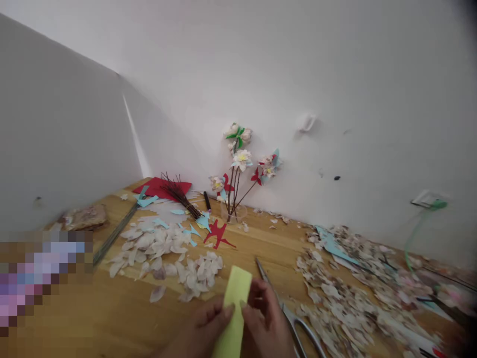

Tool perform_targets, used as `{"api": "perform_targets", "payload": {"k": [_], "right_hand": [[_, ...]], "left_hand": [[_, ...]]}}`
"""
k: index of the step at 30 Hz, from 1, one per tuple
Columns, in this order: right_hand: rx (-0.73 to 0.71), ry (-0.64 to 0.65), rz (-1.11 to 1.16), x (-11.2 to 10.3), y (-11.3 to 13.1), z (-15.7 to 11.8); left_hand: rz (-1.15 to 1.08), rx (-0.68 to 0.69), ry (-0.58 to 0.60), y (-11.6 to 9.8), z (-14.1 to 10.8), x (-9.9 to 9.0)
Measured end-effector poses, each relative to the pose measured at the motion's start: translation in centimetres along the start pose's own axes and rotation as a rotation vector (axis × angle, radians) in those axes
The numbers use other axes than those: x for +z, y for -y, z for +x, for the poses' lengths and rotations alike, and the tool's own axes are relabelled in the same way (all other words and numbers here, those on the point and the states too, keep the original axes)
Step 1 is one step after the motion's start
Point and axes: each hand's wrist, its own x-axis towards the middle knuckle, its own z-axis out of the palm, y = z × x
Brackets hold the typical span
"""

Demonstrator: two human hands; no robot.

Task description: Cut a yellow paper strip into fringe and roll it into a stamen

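Observation:
A long strip of yellow paper (237,293) stands upright between my hands at the bottom centre. My left hand (208,320) pinches its left edge with thumb and fingers. On the right edge, my right hand (263,315) grips the same strip, thumb in front and fingers curled behind. Silver scissors (294,318) lie just right of my right hand, partly hidden by it. Pale dried petals (199,273) are heaped beyond my left hand. A red paper cutout (219,234) rests past the strip.
Flowers on brown stems (233,189) stand in a clear holder by the wall. Behind the petals are a twig bundle (182,196), red paper (152,188), a black marker (207,201) and thin wires (117,233). Many loose petals (343,303) cover the right side.

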Motion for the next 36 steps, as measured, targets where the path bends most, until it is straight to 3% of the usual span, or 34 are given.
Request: {"api": "perform_targets", "payload": {"k": [2,4,8,17,21,23,27,33,36], "right_hand": [[0.112,0.085,0.017,-0.3,-0.1,0.1],[0.153,0.063,0.007,-0.3,-0.1,0.2],[0.167,-0.012,0.020,-0.2,0.1,0.5],[0.223,0.015,0.220,-0.1,0.5,0.6],[0.270,-0.044,0.285,-0.4,1.2,0.9],[0.294,-0.090,0.320,-0.6,1.5,1.1],[0.337,-0.168,0.446,-0.7,1.9,1.4],[0.349,-0.244,0.496,-0.4,1.9,1.3],[0.309,-0.283,0.461,-0.7,1.9,1.4]], "left_hand": [[-0.014,-0.058,0.105,0.5,-0.2,0.3],[-0.013,-0.060,0.152,0.8,-0.2,0.3],[0.062,-0.037,0.089,0.8,0.1,0.1],[0.174,-0.105,0.008,1.5,0.0,0.2],[0.176,0.050,0.067,0.8,-0.4,0.5],[0.217,0.120,0.000,0.6,-0.6,0.4],[0.504,0.273,-0.202,0.7,-0.8,0.0],[0.828,0.467,-0.116,0.8,-0.6,-0.7],[0.908,0.458,-0.093,0.4,-0.5,-0.5]]}}
